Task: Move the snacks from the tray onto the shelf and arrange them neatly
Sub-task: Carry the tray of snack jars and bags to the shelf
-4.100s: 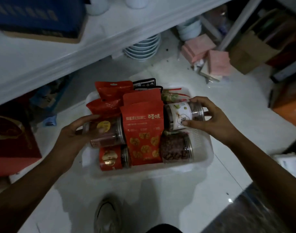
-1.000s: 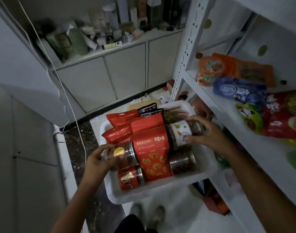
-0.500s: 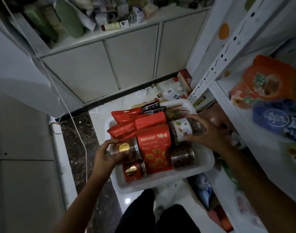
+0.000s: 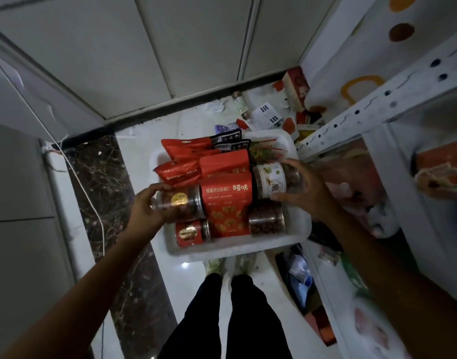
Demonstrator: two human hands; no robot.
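A white tray [image 4: 235, 248] hangs in the air in front of me, held at both sides. My left hand [image 4: 147, 208] grips its left side, fingers curled over a clear jar with a gold sticker [image 4: 186, 203]. At the right side, my right hand [image 4: 305, 193] curls over a white-labelled jar [image 4: 270, 180]. Between the jars stands a red pouch [image 4: 227, 206]. A small red jar [image 4: 191, 233] and a clear jar of dark nuts [image 4: 266, 220] lie at the front. Red packets [image 4: 180, 161] fill the back.
The white metal shelf frame [image 4: 351, 117] rises at the right, close to the tray's far corner, with an orange snack pack [image 4: 440, 172] on a level. Grey cabinet doors [image 4: 196, 47] face me. Boxes and litter [image 4: 269, 115] lie on the floor. A white cable [image 4: 79, 177] hangs at the left.
The tray was on the floor four seconds ago and is now lifted beside the shelf. Over the last second my view has tilted downward; both hands keep the same hold.
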